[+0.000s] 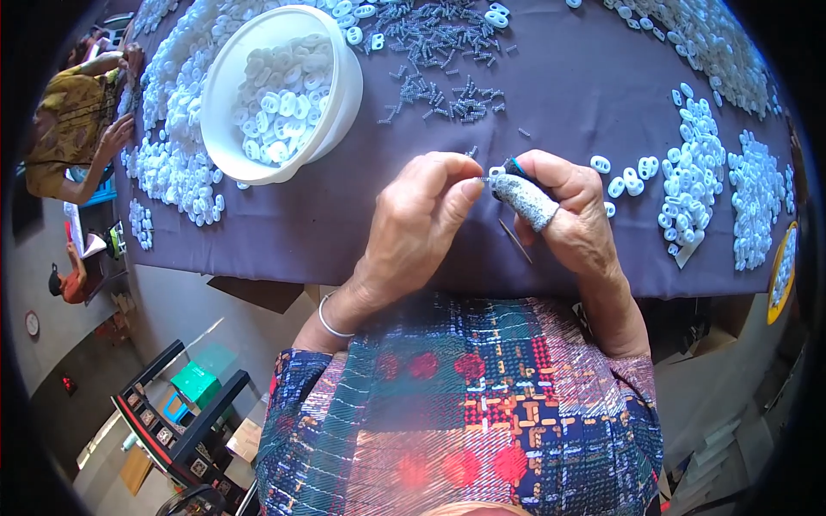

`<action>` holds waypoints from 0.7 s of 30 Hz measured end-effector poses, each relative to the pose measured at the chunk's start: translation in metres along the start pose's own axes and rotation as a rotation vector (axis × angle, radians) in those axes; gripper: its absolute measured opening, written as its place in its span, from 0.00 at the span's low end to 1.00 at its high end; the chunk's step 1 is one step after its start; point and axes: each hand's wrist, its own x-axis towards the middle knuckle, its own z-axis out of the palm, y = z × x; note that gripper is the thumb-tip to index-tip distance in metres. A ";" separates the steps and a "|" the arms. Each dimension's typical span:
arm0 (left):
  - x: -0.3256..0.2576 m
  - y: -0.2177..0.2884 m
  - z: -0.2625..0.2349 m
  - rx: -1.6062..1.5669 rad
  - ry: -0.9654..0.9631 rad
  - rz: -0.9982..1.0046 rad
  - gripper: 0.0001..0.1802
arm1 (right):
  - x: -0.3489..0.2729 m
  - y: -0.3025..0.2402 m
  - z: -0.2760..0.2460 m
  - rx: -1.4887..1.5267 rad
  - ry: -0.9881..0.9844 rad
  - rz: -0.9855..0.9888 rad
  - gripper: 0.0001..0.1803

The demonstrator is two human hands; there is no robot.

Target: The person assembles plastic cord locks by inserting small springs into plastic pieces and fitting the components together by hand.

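My left hand [413, 219] is closed, thumb and forefinger pinching what looks like a small metal coil spring [483, 179]. Against its tip, my right hand [568, 202] grips a small white plastic piece [496, 172], mostly hidden by the fingers. A speckled grey cloth cover [527, 202] wraps the right thumb, and something dark with a teal edge [516, 165] shows at the right forefinger. Below the right hand is a thin, pointed metal tool [514, 241]; whether the hand holds it I cannot tell. Both hands are just above the purple-grey tablecloth [301, 228].
A white tub [348, 112] of oval two-holed pieces stands at the far left. Loose springs [443, 39] lie beyond my hands. Piles of white pieces lie left [176, 103] and right [693, 172]. Another person [73, 129] reaches in at the left edge. A yellow-rimmed tray [781, 275] sits at right.
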 end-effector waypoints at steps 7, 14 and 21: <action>0.008 -0.003 -0.002 0.176 -0.084 0.225 0.05 | 0.001 0.005 -0.001 -0.131 0.020 -0.196 0.04; 0.014 -0.007 0.000 0.196 -0.081 0.320 0.03 | 0.003 0.003 -0.002 -0.169 0.026 -0.242 0.03; 0.016 -0.008 0.000 0.126 -0.091 0.294 0.04 | 0.010 0.011 -0.004 -0.329 0.028 -0.441 0.05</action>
